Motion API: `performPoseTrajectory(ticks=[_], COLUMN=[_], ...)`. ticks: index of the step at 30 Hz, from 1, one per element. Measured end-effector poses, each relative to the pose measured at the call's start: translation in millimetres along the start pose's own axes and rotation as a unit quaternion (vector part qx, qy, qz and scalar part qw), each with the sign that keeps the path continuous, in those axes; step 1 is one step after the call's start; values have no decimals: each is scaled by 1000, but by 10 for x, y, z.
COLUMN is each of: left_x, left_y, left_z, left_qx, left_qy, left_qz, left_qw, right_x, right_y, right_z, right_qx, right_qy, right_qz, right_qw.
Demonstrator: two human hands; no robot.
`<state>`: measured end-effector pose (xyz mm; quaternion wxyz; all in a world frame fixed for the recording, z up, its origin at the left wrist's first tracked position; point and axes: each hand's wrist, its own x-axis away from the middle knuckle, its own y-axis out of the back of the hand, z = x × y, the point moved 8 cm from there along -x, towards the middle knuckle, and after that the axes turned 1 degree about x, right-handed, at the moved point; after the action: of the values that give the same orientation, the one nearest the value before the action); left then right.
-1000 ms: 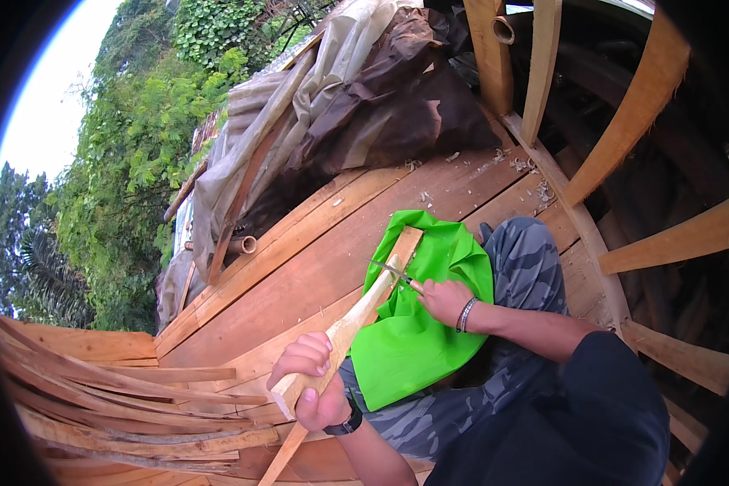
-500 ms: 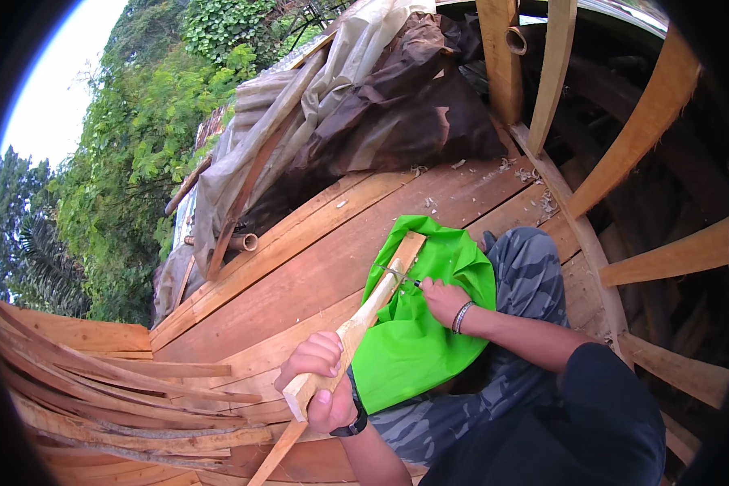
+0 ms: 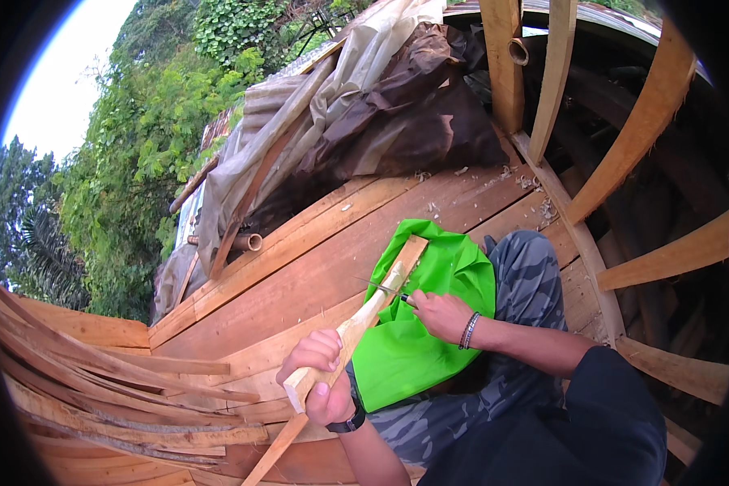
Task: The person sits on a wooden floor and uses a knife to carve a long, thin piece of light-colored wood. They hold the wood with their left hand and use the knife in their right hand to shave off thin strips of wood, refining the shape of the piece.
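Observation:
My left hand (image 3: 317,371) is closed around the near, thick end of a pale carved piece of wood (image 3: 373,309). The wood slants away to the upper right, narrows at its middle, and its far end rests over a bright green cloth (image 3: 429,348) on my lap. In my right hand (image 3: 441,314) is a knife (image 3: 387,287) with a dark handle. Its thin blade lies across the narrow part of the wood, pointing left. Most of the handle is hidden by my fingers.
Wooden planks (image 3: 324,247) make up the floor, with shavings (image 3: 535,182) at the far right. Long thin strips (image 3: 138,405) lie at the left. Upright curved ribs (image 3: 636,121) stand along the right. A brown and grey tarp (image 3: 381,121) drapes across the back, near a bamboo tube (image 3: 247,242).
My right hand has drawn the knife slightly nearer along the wood. The left hand keeps its hold, and the view has shifted a little.

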<state>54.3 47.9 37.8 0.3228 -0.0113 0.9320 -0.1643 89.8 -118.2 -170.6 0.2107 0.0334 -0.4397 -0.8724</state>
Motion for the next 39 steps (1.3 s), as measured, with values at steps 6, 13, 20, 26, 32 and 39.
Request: performPoseTrajectory(ticks=[6, 13, 20, 26, 32, 39], left_x=[-66, -84, -42, -76, -53, -71], left_y=[-150, -116, 54, -93, -27, -25], left_z=[64, 70, 26, 71, 32, 43], left_qx=[11, -1, -13, -7, -22, -2], left_qy=[7, 11, 4, 13, 5, 6], left_qz=[19, 8, -12, 13, 3, -2], left_qw=[1000, 1000, 1000, 1000, 1000, 1000], right_x=[-119, -148, -65, -171, -45, -191], right_y=[-307, -416, 58, -355, 182, -278], right_z=[-653, -740, 75, -696, 283, -537], right_qx=[13, 2, 24, 18, -6, 34], right_qy=[-93, -92, 5, -102, 43, -55], right_qz=[6, -5, 2, -8, -15, -7], right_qw=[996, 996, 1000, 995, 999, 998])
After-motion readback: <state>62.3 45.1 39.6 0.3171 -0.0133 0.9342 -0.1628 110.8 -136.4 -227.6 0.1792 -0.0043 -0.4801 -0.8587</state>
